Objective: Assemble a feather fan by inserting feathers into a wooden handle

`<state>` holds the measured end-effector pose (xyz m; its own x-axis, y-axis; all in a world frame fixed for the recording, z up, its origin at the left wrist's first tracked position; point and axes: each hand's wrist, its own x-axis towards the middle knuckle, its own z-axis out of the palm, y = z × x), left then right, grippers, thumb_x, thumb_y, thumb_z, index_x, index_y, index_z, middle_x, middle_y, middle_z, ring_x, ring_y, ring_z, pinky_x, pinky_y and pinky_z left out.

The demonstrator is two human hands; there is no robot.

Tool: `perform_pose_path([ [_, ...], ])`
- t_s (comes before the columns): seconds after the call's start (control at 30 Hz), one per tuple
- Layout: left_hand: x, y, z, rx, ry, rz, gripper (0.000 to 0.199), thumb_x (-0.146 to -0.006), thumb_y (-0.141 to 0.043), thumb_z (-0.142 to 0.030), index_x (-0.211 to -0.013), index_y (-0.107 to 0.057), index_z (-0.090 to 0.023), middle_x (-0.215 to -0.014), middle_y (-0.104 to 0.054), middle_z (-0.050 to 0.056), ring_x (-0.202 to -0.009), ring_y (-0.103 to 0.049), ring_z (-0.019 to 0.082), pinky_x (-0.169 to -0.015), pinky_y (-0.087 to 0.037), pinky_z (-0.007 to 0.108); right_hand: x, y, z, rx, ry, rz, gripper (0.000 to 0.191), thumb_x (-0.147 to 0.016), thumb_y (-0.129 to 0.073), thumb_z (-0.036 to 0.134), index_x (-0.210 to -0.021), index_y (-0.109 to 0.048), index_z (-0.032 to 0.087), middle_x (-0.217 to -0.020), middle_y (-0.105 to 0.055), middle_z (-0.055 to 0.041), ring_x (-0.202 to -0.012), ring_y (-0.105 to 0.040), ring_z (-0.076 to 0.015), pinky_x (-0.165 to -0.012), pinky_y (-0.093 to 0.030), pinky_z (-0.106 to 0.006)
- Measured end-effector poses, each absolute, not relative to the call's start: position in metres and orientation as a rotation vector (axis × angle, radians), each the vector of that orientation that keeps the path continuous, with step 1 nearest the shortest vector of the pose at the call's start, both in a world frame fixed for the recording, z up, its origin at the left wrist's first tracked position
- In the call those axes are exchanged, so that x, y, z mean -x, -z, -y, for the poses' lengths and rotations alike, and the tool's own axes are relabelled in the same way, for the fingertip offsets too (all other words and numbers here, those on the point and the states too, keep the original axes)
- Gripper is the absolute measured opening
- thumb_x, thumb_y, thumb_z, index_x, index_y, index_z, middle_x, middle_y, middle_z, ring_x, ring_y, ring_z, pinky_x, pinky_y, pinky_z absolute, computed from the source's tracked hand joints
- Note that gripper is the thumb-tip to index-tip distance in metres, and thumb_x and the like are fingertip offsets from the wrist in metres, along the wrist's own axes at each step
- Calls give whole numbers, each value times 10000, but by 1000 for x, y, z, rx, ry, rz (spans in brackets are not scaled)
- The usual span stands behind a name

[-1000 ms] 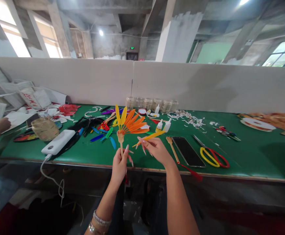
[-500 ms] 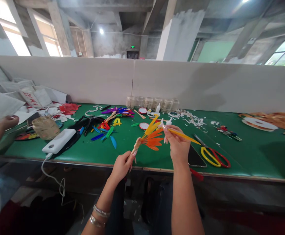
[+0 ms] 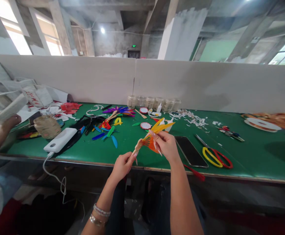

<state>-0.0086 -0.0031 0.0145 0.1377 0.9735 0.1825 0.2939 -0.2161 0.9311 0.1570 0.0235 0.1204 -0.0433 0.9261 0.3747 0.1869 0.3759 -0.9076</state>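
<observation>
My left hand (image 3: 123,165) is closed around the handle of a small wooden spoon (image 3: 139,144), held tilted above the table's front edge. Orange feathers (image 3: 152,146) fan out from the spoon's head, with yellow feathers (image 3: 165,126) above them. My right hand (image 3: 168,146) pinches a yellow feather close to the spoon's head and covers part of the orange fan. The feather's base is hidden by my fingers, so I cannot tell whether it touches the spoon.
On the green table (image 3: 230,138) lie a phone (image 3: 191,151), scissors (image 3: 213,157), a white power bank (image 3: 60,140) with a cable, and loose blue feathers (image 3: 99,136). Several jars (image 3: 150,102) line the partition. At left a co-worker's hand (image 3: 11,121) holds white material.
My right hand has moved left with the yellow feather, from right of the orange fan to the spoon's head. The phone is more exposed. The co-worker's white material has shifted.
</observation>
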Motion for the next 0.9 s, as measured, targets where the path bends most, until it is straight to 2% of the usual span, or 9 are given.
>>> perform_pose_path([
  [0.13, 10, -16, 2, -1621, -1127, -1191, 445, -807, -397, -529, -658, -546, -136, -425, -259, -81, -405, -239, 50, -413, -178, 195, -158, -121, -23, 1054, -875, 1502, 399, -760, -555, 448, -490, -421, 187, -298, -348, 79, -245, -278, -47, -298, -188, -205],
  [0.37, 12, -16, 1, -1664, -1118, -1196, 456, -806, -396, -526, -651, -570, -133, -449, -269, -67, -451, -260, 60, -453, -197, 202, -157, -118, -27, 1040, -830, 1552, 428, -747, -568, 453, -475, -372, 186, -334, -339, 80, -302, -285, -41, -342, -237, -199],
  [0.47, 12, -15, 1, -1678, -1126, -1199, 454, -807, -393, -524, -646, -563, -136, -463, -276, -63, -465, -265, 63, -459, -201, 203, -156, -118, -27, 1055, -816, 1562, 442, -745, -563, 467, -477, -349, 189, -334, -308, 84, -308, -252, -36, -340, -213, -201],
  [0.9, 11, -16, 2, -1713, -1113, -1226, 453, -815, -382, -519, -637, -557, -141, -479, -278, -60, -475, -272, 68, -475, -207, 211, -153, -123, -22, 1087, -884, 1585, 418, -718, -560, 539, -545, -406, 191, -364, -294, 90, -325, -253, -45, -339, -204, -207],
])
